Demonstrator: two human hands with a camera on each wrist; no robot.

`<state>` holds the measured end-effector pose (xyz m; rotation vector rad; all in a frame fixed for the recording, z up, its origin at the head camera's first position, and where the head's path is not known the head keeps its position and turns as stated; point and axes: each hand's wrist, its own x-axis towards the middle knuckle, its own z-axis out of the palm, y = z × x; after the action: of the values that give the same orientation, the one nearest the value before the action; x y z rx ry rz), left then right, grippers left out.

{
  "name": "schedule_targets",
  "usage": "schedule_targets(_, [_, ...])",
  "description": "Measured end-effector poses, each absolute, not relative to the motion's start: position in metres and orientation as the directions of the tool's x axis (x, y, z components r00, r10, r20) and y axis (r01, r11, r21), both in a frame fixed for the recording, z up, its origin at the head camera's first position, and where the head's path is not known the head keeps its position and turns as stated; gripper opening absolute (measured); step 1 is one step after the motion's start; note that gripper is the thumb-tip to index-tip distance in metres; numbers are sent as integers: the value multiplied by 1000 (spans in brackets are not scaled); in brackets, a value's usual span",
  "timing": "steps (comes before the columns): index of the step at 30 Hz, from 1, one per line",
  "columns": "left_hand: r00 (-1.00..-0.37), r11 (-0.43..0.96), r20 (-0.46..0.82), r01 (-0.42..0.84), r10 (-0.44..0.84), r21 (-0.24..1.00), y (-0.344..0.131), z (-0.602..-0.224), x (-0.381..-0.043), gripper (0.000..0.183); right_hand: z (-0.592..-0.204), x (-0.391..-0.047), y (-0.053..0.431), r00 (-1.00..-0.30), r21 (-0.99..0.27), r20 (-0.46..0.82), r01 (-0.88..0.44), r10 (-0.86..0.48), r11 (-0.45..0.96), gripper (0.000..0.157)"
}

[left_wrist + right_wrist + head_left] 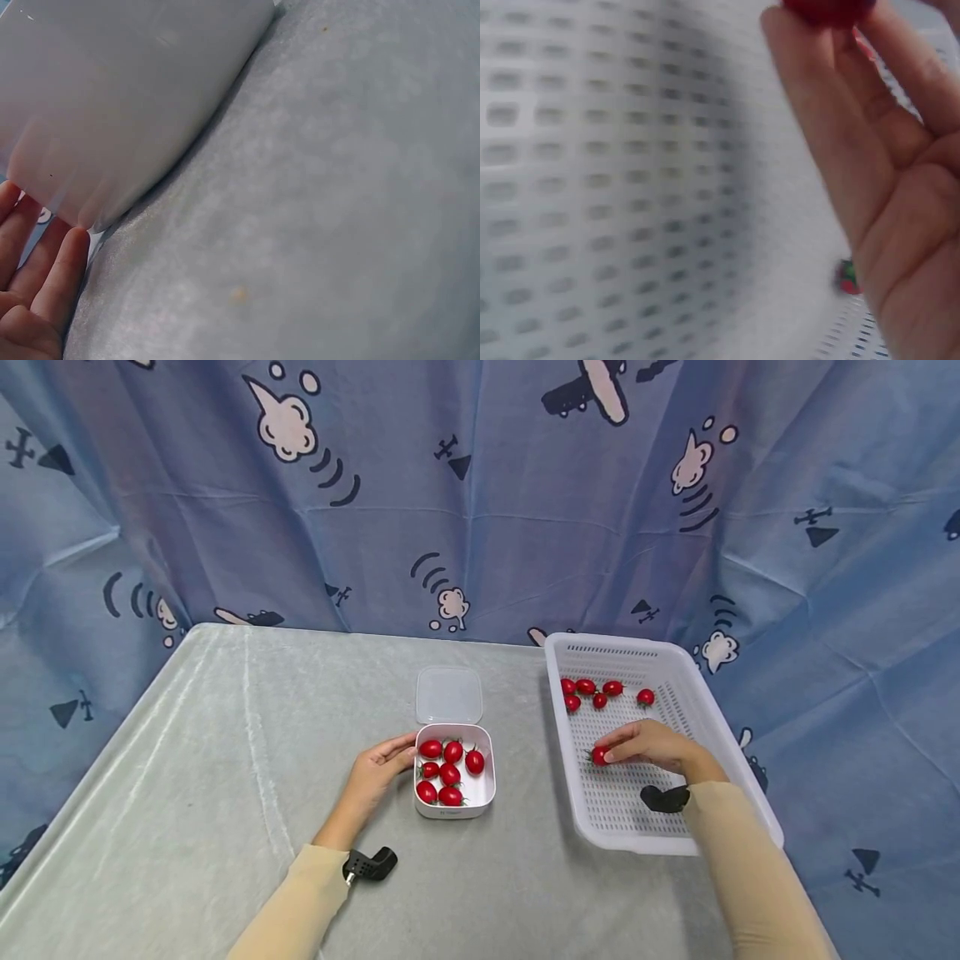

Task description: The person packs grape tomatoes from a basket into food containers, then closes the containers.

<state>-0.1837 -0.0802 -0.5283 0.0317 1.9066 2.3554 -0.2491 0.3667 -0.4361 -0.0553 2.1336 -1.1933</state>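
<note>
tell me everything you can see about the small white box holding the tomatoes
The small white box is squarish with rounded corners, looks like smooth plastic, and sits upright and open on the grey table. Seven red cherry tomatoes lie inside. Its clear lid lies flat just behind it. The left hand rests against its left wall with straight fingers; the left wrist view shows the fingertips at a bottom corner.

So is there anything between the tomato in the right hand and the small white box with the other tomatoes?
Nothing visible. The right hand pinches a tomato inside the basket; only the basket's low left wall and bare table lie before the open box, which the left hand touches.
</note>
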Motion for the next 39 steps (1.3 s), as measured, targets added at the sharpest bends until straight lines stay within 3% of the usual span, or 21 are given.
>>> schedule_targets(9, [-995, -197, -52, -69, 87, 978, -81, -530, -183, 40, -413, -245, 364, -890, -796, -401, 223, -215, 562, 36])
schedule_targets(15, [-994, -204, -54, -72, 94, 976, -82, -531, -183, 40, -399, -236, 346, -941, -909, -285, 206, -181, 361, 14])
schedule_targets(20, [-993, -203, -54, -75, 107, 976, -81, -531, -184, 41, -388, -225, 329, -961, -952, -214, 164, -176, 258, 24])
schedule_targets(25, [-992, -203, -48, -72, 120, 977, -82, -530, -184, 42, -378, -217, 314, -973, -969, -179, 149, -148, 197, 24])
schedule_targets(39, [-993, -203, -46, -68, 111, 977, -82, -530, -185, 41, -369, -204, 267, -987, -986, -99, 79, -127, 149, 29])
